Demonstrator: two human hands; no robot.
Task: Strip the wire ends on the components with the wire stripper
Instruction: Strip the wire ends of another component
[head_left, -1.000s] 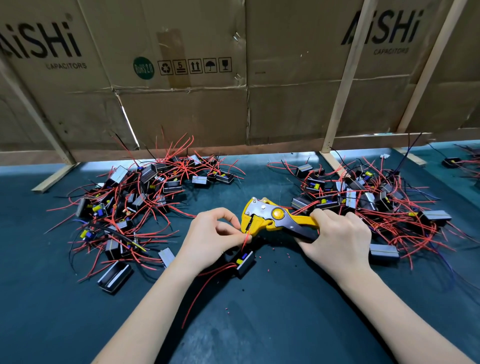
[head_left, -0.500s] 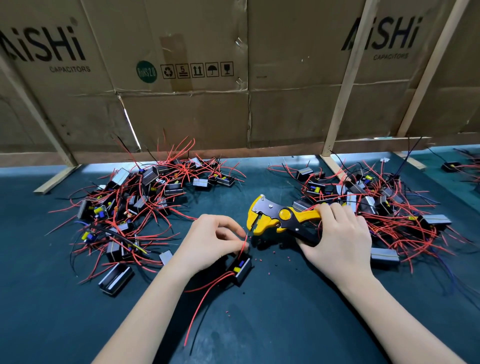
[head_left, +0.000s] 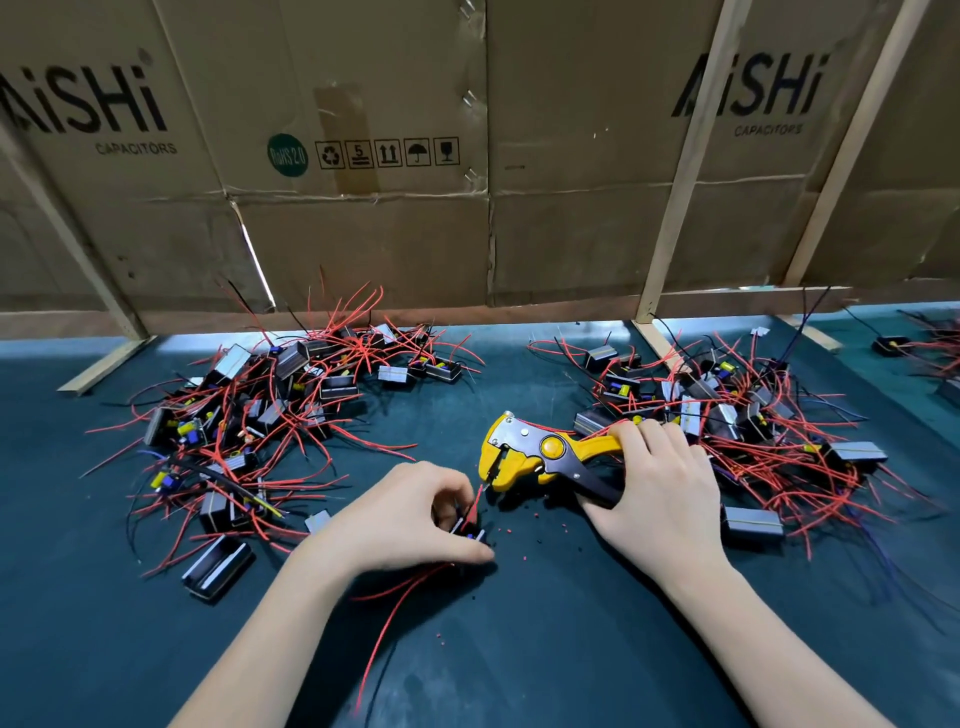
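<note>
Since a second ago the left hand has dropped to grip the component just left of the yellow wire stripper, whose handles the right hand clasps; feed the red wire's tip squarely into its head before squeezing.

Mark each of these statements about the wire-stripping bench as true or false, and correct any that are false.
1. The right hand holds the yellow wire stripper by its handles. True.
2. The left hand rests flat and empty on the mat. False: its fingers grip a small black component with a red wire.
3. Piles of wired components lie on both sides of the hands. True.
4. The red wire's tip is clamped deep inside the stripper's head. False: it points toward the head, just short of it.
5. The backdrop is sheet metal. False: it is printed cardboard.
</note>
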